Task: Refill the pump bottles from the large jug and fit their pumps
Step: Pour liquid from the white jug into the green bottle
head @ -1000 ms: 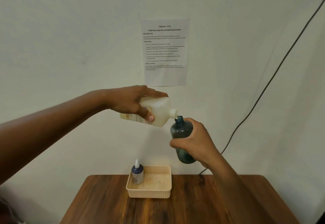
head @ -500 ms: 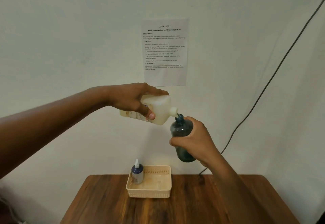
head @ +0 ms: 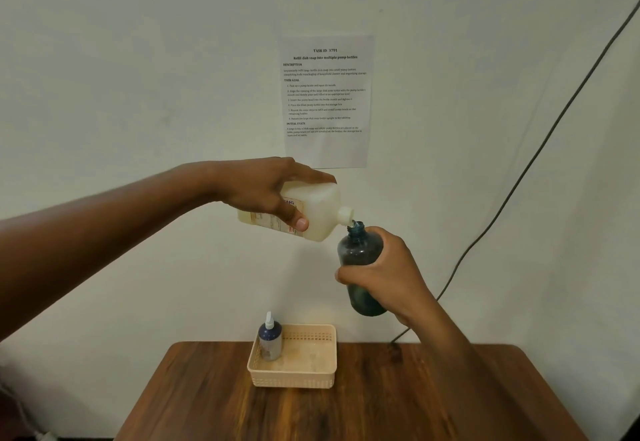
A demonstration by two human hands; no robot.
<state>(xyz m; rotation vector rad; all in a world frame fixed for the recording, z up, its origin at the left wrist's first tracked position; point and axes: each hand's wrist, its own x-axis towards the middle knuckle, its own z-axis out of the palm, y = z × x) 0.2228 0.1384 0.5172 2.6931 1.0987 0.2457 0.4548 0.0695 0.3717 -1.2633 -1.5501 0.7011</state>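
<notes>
L hand grips jug – R hand grips bottle, midsection hidden.

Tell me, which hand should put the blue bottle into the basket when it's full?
Probably the right hand. It already grips the blue bottle and hangs above the basket on the table. The left hand holds the tilted white jug.

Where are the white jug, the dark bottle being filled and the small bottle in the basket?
white jug (head: 320,208), head view, on its bare shoulder near the neck.
dark bottle (head: 358,250), head view, on its upper body above the gripping hand.
small bottle (head: 270,342), head view, on its body, inside the basket's left end.
</notes>
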